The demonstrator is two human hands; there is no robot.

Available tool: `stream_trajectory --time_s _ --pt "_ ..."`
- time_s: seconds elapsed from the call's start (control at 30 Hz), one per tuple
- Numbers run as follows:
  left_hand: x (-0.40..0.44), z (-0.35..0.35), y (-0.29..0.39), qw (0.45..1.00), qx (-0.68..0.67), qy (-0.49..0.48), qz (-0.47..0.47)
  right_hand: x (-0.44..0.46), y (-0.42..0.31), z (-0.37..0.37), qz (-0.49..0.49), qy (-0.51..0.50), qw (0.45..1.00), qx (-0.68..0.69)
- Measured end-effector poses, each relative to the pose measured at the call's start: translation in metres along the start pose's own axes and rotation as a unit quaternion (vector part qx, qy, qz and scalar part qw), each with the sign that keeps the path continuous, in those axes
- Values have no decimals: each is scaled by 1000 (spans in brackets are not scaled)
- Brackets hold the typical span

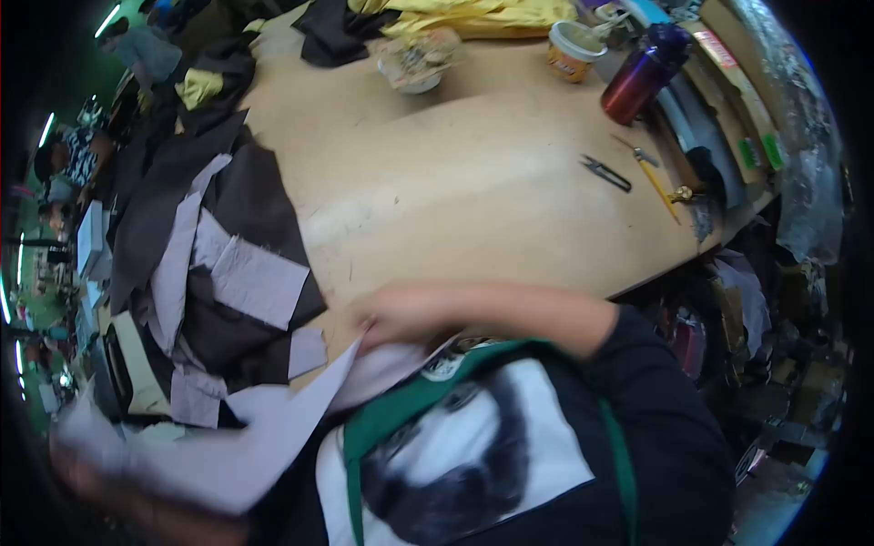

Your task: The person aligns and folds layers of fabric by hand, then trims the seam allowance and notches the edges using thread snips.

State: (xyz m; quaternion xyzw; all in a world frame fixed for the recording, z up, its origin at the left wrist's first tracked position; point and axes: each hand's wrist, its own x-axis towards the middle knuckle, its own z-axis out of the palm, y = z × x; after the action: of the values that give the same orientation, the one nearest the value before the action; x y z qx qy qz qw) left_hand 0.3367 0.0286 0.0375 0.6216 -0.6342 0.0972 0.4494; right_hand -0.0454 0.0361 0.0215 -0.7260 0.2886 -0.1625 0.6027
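Observation:
A pale lilac piece of fabric (255,455) stretches between my two hands in front of my body. My right hand (378,314) pinches its upper corner near the table's front edge. At the far lower left, my left hand (77,469) grips the other end, smeared by motion. Close by on the left, dark brown cloth (259,191) is heaped over the table corner. Several lilac cut pieces (261,278) lie loosely on top of that cloth.
On the wooden table (437,218) lie thread snips (605,173) and a yellow pencil (657,189). A red-purple bottle (633,86), a white tub (574,55) and a cluttered bowl (419,64) stand farther back. Yellow cloth (482,16) lies at the far edge. A person (146,55) is at the upper left.

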Motion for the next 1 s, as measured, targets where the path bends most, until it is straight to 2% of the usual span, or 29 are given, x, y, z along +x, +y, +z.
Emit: stream_trajectory --time_s 0.03,0.07,0.1,0.13,0.17,0.2,0.23,0.3,0.33,0.37,0.43,0.47,0.5,0.57,0.6,0.63,0.67,0.7,0.77,0.87,0.9,0.97,1.0 --pt "19 28 -2 997 12 10 72 -28 12 -26 95 35 992 -69" --pt "38 64 -7 989 26 17 147 -53 20 -56 147 51 980 -125" --pt "51 105 -11 978 35 24 206 -79 46 -85 180 88 971 -135" --pt "56 147 -12 971 44 26 234 -100 43 -110 278 122 942 -143" --pt "50 185 -6 972 49 17 229 -118 73 -135 247 114 945 -180" --pt "36 209 15 988 68 -3 135 -131 77 -148 301 130 932 -154" --pt "22 233 36 995 91 -26 41 -142 76 -148 315 152 934 -78" --pt "22 243 26 991 117 -67 18 -159 75 -150 335 179 922 70" --pt "28 237 23 987 115 -109 7 -168 68 -145 335 165 920 119" --pt "42 225 21 982 116 -151 -1 -173 73 -138 322 175 926 88" --pt "65 204 12 969 154 -187 50 -187 82 -125 292 196 936 21" --pt "73 198 27 981 96 -123 113 -190 79 -121 299 194 934 4" --pt "77 188 50 983 38 -57 170 -191 76 -115 295 207 932 35" --pt "64 173 162 965 -124 -113 202 -189 67 -107 284 221 929 86" --pt "49 174 196 933 -153 -194 261 -186 60 -104 292 250 917 110" --pt "25 183 225 902 -169 -304 254 -183 52 -102 297 280 903 133" --pt "4 191 259 845 -262 -368 288 -182 45 -100 301 312 887 155" --pt "-19 208 270 771 -309 -474 291 -185 44 -98 298 364 878 87" --pt "-58 219 273 715 -259 -521 388 -207 53 -91 287 471 833 -47" --pt "-71 207 271 715 -248 -548 356 -262 68 -44 199 581 783 -101" --pt "-74 208 268 722 -226 -554 349 -277 60 -25 229 549 803 -40" --pt "-79 211 263 741 -178 -559 327 -287 54 6 193 488 821 -225" --pt "-78 210 264 750 -216 -538 319 -282 54 21 202 496 811 -236"
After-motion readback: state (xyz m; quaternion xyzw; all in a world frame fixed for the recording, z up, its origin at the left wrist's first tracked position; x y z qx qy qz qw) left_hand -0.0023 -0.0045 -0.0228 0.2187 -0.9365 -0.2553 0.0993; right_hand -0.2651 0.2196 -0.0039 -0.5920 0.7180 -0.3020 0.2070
